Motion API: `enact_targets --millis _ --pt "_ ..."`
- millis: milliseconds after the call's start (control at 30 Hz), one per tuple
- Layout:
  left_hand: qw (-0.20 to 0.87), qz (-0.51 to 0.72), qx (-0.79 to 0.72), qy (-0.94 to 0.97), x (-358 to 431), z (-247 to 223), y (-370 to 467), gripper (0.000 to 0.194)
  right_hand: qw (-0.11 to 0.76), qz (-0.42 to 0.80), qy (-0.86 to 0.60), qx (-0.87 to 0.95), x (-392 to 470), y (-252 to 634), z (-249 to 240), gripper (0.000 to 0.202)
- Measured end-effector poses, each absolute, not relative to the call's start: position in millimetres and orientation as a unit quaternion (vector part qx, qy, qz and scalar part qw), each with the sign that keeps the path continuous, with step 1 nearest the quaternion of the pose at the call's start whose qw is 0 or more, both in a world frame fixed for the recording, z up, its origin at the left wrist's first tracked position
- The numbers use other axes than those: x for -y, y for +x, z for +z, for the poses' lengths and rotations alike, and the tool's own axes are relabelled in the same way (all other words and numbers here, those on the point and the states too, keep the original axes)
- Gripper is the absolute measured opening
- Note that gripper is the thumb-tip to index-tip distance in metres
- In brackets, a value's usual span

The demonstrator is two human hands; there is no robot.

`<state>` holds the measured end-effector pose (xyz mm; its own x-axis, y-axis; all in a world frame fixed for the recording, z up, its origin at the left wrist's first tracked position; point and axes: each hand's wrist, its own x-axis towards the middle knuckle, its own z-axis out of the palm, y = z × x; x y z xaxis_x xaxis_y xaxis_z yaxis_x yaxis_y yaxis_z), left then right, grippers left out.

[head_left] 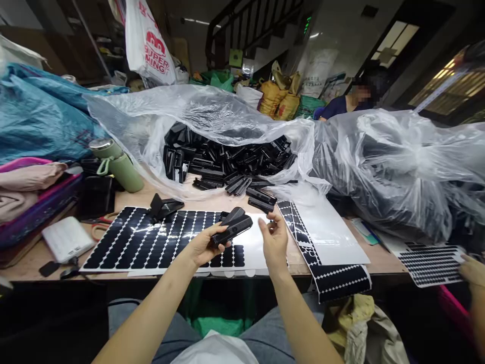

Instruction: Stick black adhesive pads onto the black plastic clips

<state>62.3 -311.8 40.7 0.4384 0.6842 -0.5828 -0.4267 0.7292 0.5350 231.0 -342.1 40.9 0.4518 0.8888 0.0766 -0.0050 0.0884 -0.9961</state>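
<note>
My left hand (206,245) is closed around black textured plastic parts (233,230), long and narrow with rounded ends; two seem to overlap in the grip. My right hand (275,240) is raised just to the right of them, thumb and fingertips curled close together. Whether anything small sits between those fingertips cannot be made out. Beneath the hands lies a white backing sheet (254,253) with rows of black stickers (151,237), its right portion bare of stickers. A black folded part (164,207) rests on the sheet's upper edge.
A clear plastic bag (227,111) spills many black parts (227,156) toward me. Further sticker sheets (341,278) overhang the table edge at right. At left stand a green bottle (123,167), a white box (68,240) and scissors (99,230). Another person's hand (473,270) is at far right.
</note>
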Motion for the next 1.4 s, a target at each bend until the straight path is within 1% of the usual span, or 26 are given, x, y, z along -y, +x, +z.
enact_targets --millis 33,67,167,300,433,567,900,1233,1400 --pt "0.833 0.33 -0.418 0.148 312 40 63 0.028 0.616 0.364 -0.574 0.398 348 230 47 0.022" --pt "0.836 0.324 -0.42 0.143 312 41 64 0.025 0.598 0.388 -0.565 0.416 354 229 52 0.019" --pt "0.85 0.296 -0.411 0.144 314 43 70 0.017 0.543 0.449 -0.535 0.467 369 218 63 0.022" --pt "0.864 0.291 -0.381 0.154 321 46 77 0.014 0.514 0.457 -0.542 0.483 378 205 61 0.02" --pt "0.868 0.295 -0.368 0.156 324 45 80 0.017 0.512 0.426 -0.567 0.484 380 203 57 0.02" --pt "0.875 0.296 -0.343 0.17 326 45 83 0.019 0.516 0.423 -0.576 0.472 382 202 57 0.02" --pt "0.873 0.308 -0.331 0.179 328 42 84 0.017 0.516 0.396 -0.588 0.481 386 200 53 0.021" --pt "0.871 0.301 -0.341 0.184 330 43 86 0.019 0.507 0.326 -0.605 0.52 390 198 52 0.018" --pt "0.87 0.302 -0.344 0.185 332 42 87 0.02 0.51 0.313 -0.61 0.519 392 198 51 0.018"
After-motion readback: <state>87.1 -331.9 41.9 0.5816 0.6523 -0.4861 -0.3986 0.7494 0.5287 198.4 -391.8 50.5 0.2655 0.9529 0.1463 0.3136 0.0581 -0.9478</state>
